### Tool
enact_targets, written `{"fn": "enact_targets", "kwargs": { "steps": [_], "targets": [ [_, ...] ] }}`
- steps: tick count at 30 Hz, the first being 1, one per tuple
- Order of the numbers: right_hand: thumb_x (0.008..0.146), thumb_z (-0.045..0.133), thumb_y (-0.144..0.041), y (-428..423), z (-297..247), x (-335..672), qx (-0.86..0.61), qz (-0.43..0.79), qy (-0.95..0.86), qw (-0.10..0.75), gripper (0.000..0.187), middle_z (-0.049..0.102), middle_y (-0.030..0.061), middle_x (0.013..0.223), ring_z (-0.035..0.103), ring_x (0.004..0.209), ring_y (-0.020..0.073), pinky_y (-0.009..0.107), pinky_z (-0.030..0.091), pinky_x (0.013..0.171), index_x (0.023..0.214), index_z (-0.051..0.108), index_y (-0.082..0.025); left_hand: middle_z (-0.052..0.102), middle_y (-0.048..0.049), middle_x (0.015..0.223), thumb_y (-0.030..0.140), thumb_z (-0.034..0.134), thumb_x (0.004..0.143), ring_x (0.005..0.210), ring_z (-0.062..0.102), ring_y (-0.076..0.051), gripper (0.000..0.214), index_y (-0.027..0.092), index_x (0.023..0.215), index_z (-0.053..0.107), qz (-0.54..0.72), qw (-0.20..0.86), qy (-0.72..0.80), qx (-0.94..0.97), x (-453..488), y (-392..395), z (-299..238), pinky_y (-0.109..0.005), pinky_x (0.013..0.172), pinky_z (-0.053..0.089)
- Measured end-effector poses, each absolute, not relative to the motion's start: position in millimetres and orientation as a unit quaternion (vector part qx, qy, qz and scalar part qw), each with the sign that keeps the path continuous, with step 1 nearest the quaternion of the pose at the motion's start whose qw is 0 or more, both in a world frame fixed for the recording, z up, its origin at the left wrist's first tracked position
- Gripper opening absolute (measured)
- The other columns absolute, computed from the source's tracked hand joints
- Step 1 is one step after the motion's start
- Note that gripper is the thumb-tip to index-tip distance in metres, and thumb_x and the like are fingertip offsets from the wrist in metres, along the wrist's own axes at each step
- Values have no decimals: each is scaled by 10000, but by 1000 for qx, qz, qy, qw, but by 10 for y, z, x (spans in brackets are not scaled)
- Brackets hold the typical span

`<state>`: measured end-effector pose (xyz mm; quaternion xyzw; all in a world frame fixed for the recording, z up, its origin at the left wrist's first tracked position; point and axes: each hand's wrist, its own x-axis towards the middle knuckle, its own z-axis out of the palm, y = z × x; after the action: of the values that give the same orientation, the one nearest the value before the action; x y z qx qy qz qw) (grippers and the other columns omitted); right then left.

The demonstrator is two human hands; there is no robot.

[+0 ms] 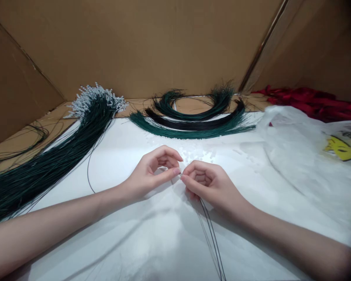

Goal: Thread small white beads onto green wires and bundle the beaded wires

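Observation:
Near the middle of the white sheet, my right hand (pixel 207 181) pinches thin dark wires (pixel 212 230) between thumb and forefinger. Their long ends trail from beneath the hand to the bottom edge. My left hand (pixel 155 168) meets it fingertip to fingertip, its thumb against the short dark wire end that shows between the hands. Its forefinger is curved and raised apart from the thumb, while the other fingers curl behind. Whether a bead sits on that wire end is too small to tell. Small white beads (pixel 197 150) lie scattered just beyond both hands.
At left lies a thick bundle of dark green wires (pixel 61 156) with white beaded tips (pixel 96 99). Curved bundles of green and black wire (pixel 193 130) lie at the back before the cardboard wall (pixel 152 47). A clear plastic bag (pixel 304 156) and red ribbon (pixel 310 101) are at right.

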<state>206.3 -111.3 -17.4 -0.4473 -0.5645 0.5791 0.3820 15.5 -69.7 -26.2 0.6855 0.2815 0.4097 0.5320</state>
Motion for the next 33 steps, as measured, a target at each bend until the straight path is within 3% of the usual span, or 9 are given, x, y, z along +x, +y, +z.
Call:
{"fn": "enact_targets", "kwargs": {
  "steps": [6, 22, 27, 33],
  "targets": [
    [792, 644, -150, -1119, -152, 2061, -457, 586, -554, 374, 58, 545, -50, 573, 502, 484, 68, 175, 422, 470, 782, 588, -163, 626, -4, 918, 176, 702, 870, 847, 612, -97, 171, 184, 1022, 624, 414, 520, 280, 693, 165, -701, -258, -216, 817, 495],
    [855, 648, -225, -1099, -182, 2071, -442, 579, -568, 383, 132, 580, -25, 613, 550, 526, 87, 201, 460, 520, 761, 579, -164, 631, -21, 952, 242, 696, 882, 873, 610, -121, 162, 192, 1017, 621, 426, 504, 309, 685, 161, -709, -262, -231, 789, 486],
    [883, 637, -261, -1092, -180, 2064, -446, 577, -568, 381, 158, 590, -23, 620, 558, 518, 84, 200, 455, 522, 771, 583, -163, 643, -40, 1009, 291, 622, 926, 894, 579, -156, 126, 197, 1005, 647, 431, 320, 382, 752, 93, -583, -169, -286, 812, 453],
    [888, 640, -271, -1080, -180, 2060, -441, 585, -562, 384, 161, 589, -32, 639, 564, 515, 71, 188, 468, 530, 782, 590, -160, 632, -31, 1026, 284, 659, 904, 981, 534, -210, 72, 220, 892, 690, 278, 95, 394, 871, 76, -356, -127, -384, 882, 336]
  ]
}}
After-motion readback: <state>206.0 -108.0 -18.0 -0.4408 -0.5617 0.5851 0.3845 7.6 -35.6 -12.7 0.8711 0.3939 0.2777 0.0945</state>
